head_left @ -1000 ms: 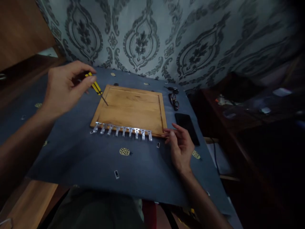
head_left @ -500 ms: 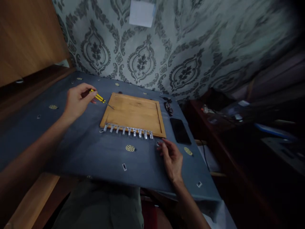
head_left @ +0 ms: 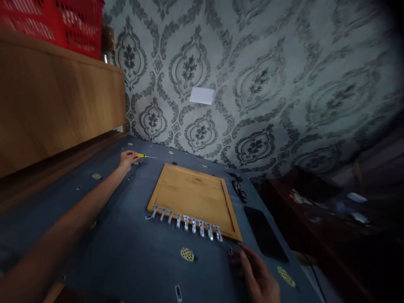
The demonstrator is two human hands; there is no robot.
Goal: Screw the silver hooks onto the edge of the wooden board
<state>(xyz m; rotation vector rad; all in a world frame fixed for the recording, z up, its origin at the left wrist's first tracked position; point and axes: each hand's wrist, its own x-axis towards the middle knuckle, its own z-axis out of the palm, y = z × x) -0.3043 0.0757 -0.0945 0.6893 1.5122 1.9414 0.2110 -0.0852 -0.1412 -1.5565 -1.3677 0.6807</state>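
My left hand [head_left: 127, 159] reaches far out to the back left of the blue-covered table [head_left: 126, 252]. It is closed on a small yellow-handled screwdriver [head_left: 144, 156] whose tip points right. A wooden board [head_left: 193, 198] lies in the middle of the table. Along its near edge runs a row of several small metal brackets [head_left: 186, 220]. My right hand [head_left: 259, 275] rests low at the near right, fingers spread, close to a tiny dark part [head_left: 230, 251] by the board's near right corner.
A black phone [head_left: 264, 236] and a pair of glasses [head_left: 240, 190] lie right of the board. Small perforated discs [head_left: 187, 253] and tiny dark parts dot the cloth. A wooden cabinet [head_left: 57, 97] with a red crate [head_left: 59, 21] stands left. Patterned wallpaper is behind.
The view has tilted up and back. My left hand moved with the screwdriver away to the far left of the table. My right hand slid back from the board's corner toward me.
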